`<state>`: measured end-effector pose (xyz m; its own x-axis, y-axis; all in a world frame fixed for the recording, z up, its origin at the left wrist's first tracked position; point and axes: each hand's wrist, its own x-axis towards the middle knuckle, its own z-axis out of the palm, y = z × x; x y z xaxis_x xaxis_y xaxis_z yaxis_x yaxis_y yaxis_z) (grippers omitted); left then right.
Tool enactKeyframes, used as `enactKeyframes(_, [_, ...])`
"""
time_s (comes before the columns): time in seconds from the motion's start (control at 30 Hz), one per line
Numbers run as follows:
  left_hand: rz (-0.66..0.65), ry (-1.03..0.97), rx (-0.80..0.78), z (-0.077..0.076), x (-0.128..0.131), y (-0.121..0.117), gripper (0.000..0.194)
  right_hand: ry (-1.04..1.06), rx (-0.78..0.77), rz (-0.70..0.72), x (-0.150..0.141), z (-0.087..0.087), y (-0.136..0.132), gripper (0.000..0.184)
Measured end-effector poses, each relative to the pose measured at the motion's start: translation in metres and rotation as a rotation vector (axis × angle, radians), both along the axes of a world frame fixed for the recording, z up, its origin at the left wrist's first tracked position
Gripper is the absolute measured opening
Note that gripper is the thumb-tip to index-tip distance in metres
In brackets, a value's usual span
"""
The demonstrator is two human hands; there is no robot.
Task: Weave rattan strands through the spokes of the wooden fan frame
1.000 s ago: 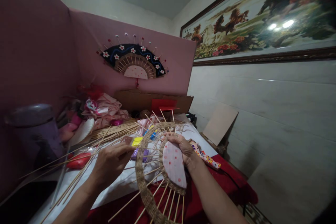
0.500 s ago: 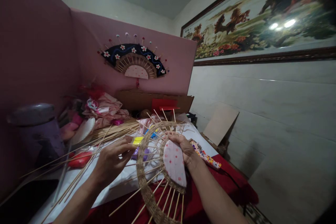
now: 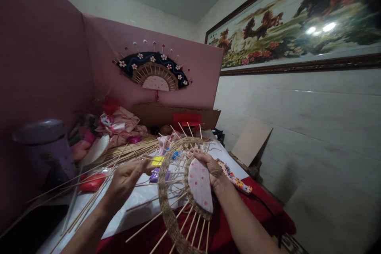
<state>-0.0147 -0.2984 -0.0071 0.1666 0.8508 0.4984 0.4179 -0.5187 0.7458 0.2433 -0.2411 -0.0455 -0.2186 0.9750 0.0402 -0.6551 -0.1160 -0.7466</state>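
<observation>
A half-round fan frame (image 3: 163,198) of thin wooden sticks, woven with bands of brown twine, is held up over the table. At its centre is a half-disc of white cloth (image 3: 200,186) with reddish dots. My right hand (image 3: 212,168) is closed round the upper part of this half-disc, thumb on the front, its other fingers partly hidden behind. On the left side of the frame, my left hand (image 3: 127,178) pinches at the outer end of one stick, fingertips together. The stick ends radiate past the outer twine band.
On the white-covered table lie loose sticks (image 3: 127,149), a yellow packet (image 3: 157,161), a purple packet (image 3: 159,175) and a red packet (image 3: 93,182). A glue gun with a flower-patterned body (image 3: 235,176) lies right. A finished dark fan (image 3: 152,60) hangs on the pink panel (image 3: 193,63).
The fan frame has shifted slightly right in the picture, and the view has tilted a little. My left hand has moved slightly at the stick ends; my right hand keeps its hold.
</observation>
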Motion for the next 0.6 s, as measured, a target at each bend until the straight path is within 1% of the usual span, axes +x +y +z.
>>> enactKeyframes(0.07, [-0.056,-0.242,-0.201,-0.001,-0.001,0.001,0.050,0.028,-0.006,0.011,0.001,-0.001,0.001,0.026])
enactKeyframes(0.13, [-0.140,-0.456,-0.353,-0.002,-0.001,0.001,0.059,0.050,-0.012,0.012,0.002,-0.001,0.001,0.026])
enactKeyframes(0.2, [-0.206,-0.615,-0.437,-0.002,-0.002,0.003,0.063,0.069,-0.014,0.003,0.001,-0.001,0.000,0.026])
enactKeyframes(0.27, [-0.235,-0.708,-0.484,-0.002,0.000,0.003,0.063,0.082,-0.015,-0.008,0.001,0.001,-0.002,0.027])
enactKeyframes(0.37, [-0.195,-0.782,-0.527,-0.001,0.006,0.001,0.052,0.110,-0.041,-0.010,-0.001,0.003,-0.005,0.025])
enactKeyframes(0.43, [-0.180,-0.780,-0.535,-0.001,0.011,-0.001,0.046,0.126,-0.065,-0.009,-0.002,0.004,-0.005,0.022])
enactKeyframes(0.5, [-0.192,-0.753,-0.525,-0.003,0.015,-0.003,0.045,0.138,-0.071,-0.018,-0.003,0.003,-0.005,0.021])
enactKeyframes(0.6, [-0.231,-0.684,-0.520,-0.008,0.015,-0.002,0.048,0.147,-0.056,-0.029,-0.003,0.001,-0.004,0.022])
